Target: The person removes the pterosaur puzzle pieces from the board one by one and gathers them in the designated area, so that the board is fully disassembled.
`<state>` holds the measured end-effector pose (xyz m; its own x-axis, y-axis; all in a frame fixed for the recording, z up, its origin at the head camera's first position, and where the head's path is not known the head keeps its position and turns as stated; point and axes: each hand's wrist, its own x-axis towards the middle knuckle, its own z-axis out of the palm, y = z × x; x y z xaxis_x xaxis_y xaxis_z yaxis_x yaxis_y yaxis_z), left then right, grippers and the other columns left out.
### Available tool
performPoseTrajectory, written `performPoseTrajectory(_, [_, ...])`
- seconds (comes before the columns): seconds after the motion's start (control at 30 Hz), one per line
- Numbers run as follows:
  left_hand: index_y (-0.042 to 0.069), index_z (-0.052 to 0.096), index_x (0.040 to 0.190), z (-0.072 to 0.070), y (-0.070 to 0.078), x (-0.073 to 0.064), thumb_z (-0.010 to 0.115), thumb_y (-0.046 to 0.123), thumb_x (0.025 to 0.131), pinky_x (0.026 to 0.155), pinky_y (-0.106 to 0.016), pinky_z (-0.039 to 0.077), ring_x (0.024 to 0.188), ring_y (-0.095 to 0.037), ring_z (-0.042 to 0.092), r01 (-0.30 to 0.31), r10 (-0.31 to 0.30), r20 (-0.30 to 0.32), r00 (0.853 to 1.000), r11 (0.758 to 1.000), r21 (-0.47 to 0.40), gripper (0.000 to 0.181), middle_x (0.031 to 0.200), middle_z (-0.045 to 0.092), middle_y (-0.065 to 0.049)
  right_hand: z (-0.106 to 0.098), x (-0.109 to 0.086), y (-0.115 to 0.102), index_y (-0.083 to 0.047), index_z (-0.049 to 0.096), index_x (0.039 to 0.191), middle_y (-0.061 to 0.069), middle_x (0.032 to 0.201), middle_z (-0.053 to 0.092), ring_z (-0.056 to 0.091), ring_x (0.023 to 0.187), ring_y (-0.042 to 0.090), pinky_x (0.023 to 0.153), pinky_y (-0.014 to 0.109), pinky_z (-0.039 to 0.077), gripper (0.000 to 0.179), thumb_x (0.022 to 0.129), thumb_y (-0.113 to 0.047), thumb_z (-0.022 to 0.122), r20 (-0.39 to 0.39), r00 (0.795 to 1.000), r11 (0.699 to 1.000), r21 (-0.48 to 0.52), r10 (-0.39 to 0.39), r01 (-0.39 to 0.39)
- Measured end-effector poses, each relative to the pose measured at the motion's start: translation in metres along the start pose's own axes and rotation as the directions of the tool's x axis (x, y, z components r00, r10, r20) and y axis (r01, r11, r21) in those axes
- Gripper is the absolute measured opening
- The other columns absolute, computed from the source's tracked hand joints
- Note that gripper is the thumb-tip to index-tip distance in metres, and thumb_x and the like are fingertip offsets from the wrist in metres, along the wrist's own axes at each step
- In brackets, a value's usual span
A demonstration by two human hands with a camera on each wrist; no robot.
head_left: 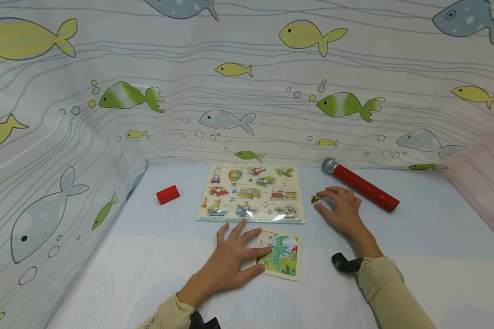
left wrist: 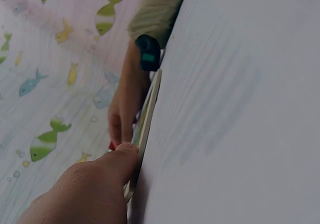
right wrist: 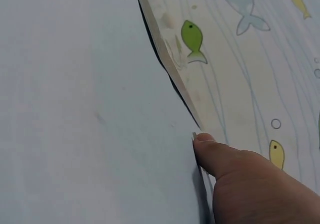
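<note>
A small square jigsaw puzzle [head_left: 289, 265] with a green dinosaur picture lies in front of me on the table. My left hand [head_left: 235, 258] spreads its fingers over the puzzle's left side, the thumb touching its edge. In the left wrist view the left thumb [left wrist: 107, 166] lies against the side of the thin board. To the right, my right hand [head_left: 342, 210] pinches a small colourful puzzle piece [head_left: 315, 199] between thumb and fingers, low over the table. The right wrist view shows the thumb [right wrist: 225, 156] at the piece's thin edge; the fingers are hidden there.
Behind the puzzle lies a larger peg board [head_left: 251, 205] of vehicle pictures. A red block [head_left: 168, 194] sits at the left. Beyond my right hand is a red toy microphone [head_left: 366, 187] with a silver head. Fish-patterned cloth [head_left: 271, 123] rises around the table.
</note>
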<state>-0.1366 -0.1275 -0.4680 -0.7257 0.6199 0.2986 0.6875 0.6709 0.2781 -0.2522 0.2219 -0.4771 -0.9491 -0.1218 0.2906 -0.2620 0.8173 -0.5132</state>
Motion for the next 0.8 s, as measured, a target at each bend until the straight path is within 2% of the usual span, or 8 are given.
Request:
performPoseTrajectory(0.27, [0.045,0.064,0.136,-0.003,0.002,0.0,0.061,0.053,0.096,0.111,-0.072,0.011,0.153,-0.044,0.028,0.009,-0.009,0.013,1.0,1.0,-0.009,0.04,0.154,0.051,-0.001,-0.003,0.004,0.001,-0.011,0.069,0.129,0.025,0.148,0.05,0.034,0.141,0.047,0.109,0.069,0.021,0.037,0.095,-0.028,0.071,0.032,0.999,1.0,-0.004,0.006,-0.006])
performPoseTrajectory(0.5, [0.044,0.065,0.134,-0.001,0.001,-0.001,0.062,0.052,0.096,0.111,-0.073,0.011,0.153,-0.044,0.029,0.01,-0.01,-0.002,1.0,1.0,-0.018,0.039,0.154,0.052,-0.001,-0.003,0.013,0.007,-0.011,0.068,0.13,0.024,0.153,0.048,0.032,0.146,0.048,0.115,0.071,0.019,0.039,0.095,-0.027,0.071,0.07,0.997,1.0,0.01,0.011,-0.011])
performPoseTrajectory(0.8, [0.045,0.064,0.134,-0.001,0.001,-0.001,0.062,0.053,0.095,0.111,-0.073,0.012,0.153,-0.045,0.027,0.006,-0.006,-0.007,1.0,1.0,-0.006,0.04,0.152,0.053,-0.001,-0.003,0.02,0.014,-0.013,0.066,0.133,0.024,0.156,0.044,0.027,0.148,0.048,0.116,0.073,0.015,0.041,0.096,-0.028,0.069,0.105,0.994,1.0,0.02,0.017,-0.019])
